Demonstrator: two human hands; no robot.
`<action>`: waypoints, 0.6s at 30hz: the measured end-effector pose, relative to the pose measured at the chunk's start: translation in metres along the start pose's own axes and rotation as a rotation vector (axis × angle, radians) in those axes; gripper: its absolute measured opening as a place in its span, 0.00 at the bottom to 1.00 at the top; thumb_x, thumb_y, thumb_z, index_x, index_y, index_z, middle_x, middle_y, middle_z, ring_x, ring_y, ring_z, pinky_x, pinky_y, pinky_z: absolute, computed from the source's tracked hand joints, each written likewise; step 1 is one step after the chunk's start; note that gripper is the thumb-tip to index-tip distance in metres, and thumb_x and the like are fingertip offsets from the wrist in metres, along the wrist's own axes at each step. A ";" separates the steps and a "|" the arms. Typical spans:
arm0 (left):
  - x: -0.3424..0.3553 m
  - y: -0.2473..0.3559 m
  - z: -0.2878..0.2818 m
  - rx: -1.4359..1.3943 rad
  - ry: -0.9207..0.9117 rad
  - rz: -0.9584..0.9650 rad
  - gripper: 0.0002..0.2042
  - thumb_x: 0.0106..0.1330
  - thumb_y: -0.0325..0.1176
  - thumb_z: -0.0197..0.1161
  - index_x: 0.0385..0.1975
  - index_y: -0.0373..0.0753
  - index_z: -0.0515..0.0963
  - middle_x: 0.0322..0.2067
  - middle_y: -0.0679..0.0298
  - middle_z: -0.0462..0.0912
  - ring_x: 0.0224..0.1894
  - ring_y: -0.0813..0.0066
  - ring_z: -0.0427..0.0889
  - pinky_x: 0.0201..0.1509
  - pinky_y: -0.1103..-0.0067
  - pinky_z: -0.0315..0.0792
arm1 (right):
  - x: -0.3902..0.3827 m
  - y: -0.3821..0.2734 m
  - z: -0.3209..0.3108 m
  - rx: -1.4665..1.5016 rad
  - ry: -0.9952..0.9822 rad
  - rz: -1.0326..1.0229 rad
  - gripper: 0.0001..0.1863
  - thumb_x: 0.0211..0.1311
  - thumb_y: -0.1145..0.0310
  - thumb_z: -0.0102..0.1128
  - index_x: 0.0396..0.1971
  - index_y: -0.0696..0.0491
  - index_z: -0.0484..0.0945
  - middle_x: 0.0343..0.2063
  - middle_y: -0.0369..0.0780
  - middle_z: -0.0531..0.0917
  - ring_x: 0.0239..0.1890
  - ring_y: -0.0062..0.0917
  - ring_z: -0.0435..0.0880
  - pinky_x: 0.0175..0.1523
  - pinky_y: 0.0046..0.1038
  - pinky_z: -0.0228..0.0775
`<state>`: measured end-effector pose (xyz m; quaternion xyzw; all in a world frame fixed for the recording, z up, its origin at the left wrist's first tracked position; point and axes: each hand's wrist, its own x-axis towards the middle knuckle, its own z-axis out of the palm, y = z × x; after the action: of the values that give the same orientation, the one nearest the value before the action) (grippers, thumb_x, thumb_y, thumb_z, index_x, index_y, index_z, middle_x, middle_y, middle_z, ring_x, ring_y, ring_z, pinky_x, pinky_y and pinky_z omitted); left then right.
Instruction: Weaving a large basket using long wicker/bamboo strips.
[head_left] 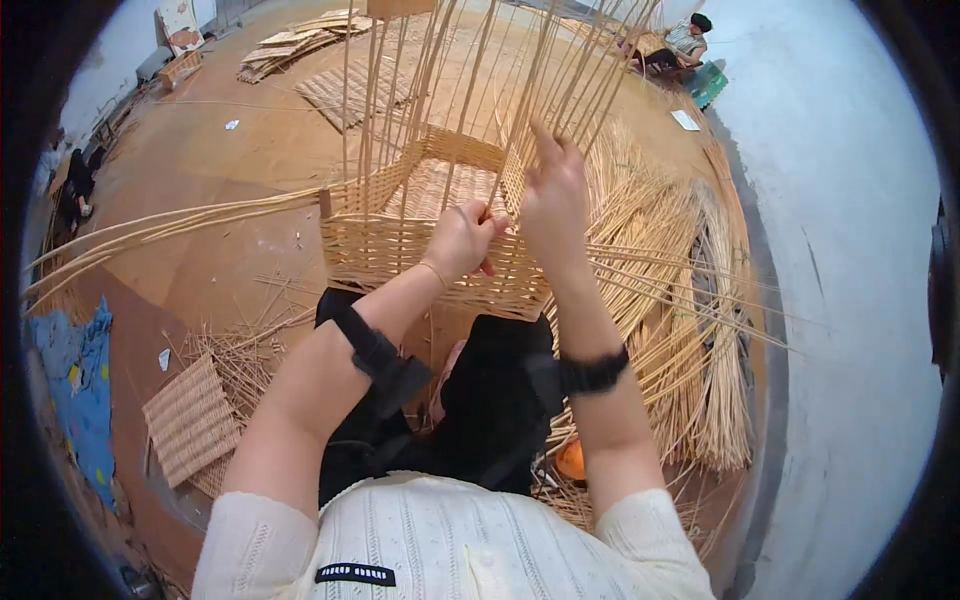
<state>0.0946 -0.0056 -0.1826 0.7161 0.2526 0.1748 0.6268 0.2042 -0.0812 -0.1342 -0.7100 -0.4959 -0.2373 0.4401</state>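
A half-woven wicker basket (375, 250) rests across my knees, its floor visible inside low woven walls. Tall upright wicker rods (470, 85) rise from the walls all round. My left hand (460, 240) is closed on the top edge of the near wall, thumb and fingers pinching it near the right corner. Just right of it, my right hand (556, 200) is raised at that corner, fingers bent around a wicker rod; its fingertips are partly hidden among the uprights. Long weaving strands (180, 222) stick out left from the basket, past a small brown peg (325, 203) at its corner.
Bundles of loose wicker rods (680, 330) cover the floor at right, beside a pale wall (850, 300). Woven panels (195, 420) lie at lower left, near blue cloth (75, 385). More panels (300, 45) lie farther off. Another person (680, 45) sits at the far right.
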 end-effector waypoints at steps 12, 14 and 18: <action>0.009 0.022 0.009 -0.548 -0.129 -0.280 0.15 0.63 0.38 0.68 0.30 0.37 0.69 0.21 0.62 0.77 0.17 0.72 0.82 0.15 0.81 0.73 | -0.044 0.036 -0.074 0.554 0.118 0.727 0.19 0.74 0.70 0.46 0.61 0.49 0.55 0.27 0.40 0.78 0.31 0.23 0.84 0.27 0.24 0.75; 0.017 0.015 0.015 -0.287 0.105 -0.211 0.18 0.59 0.38 0.72 0.26 0.41 0.66 0.18 0.65 0.74 0.14 0.77 0.76 0.15 0.81 0.70 | -0.052 0.018 -0.072 0.535 0.119 0.698 0.15 0.74 0.70 0.45 0.57 0.50 0.58 0.27 0.39 0.78 0.30 0.23 0.84 0.26 0.22 0.74; 0.011 0.025 0.015 -0.163 0.146 -0.155 0.21 0.57 0.40 0.75 0.22 0.44 0.63 0.16 0.67 0.72 0.12 0.80 0.71 0.15 0.80 0.69 | -0.082 0.018 -0.069 0.622 0.280 0.698 0.15 0.72 0.68 0.50 0.53 0.54 0.62 0.24 0.37 0.77 0.27 0.19 0.81 0.23 0.19 0.68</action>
<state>0.1159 -0.0135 -0.1606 0.6266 0.3372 0.1973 0.6744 0.1954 -0.1836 -0.1700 -0.6301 -0.2119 -0.0095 0.7470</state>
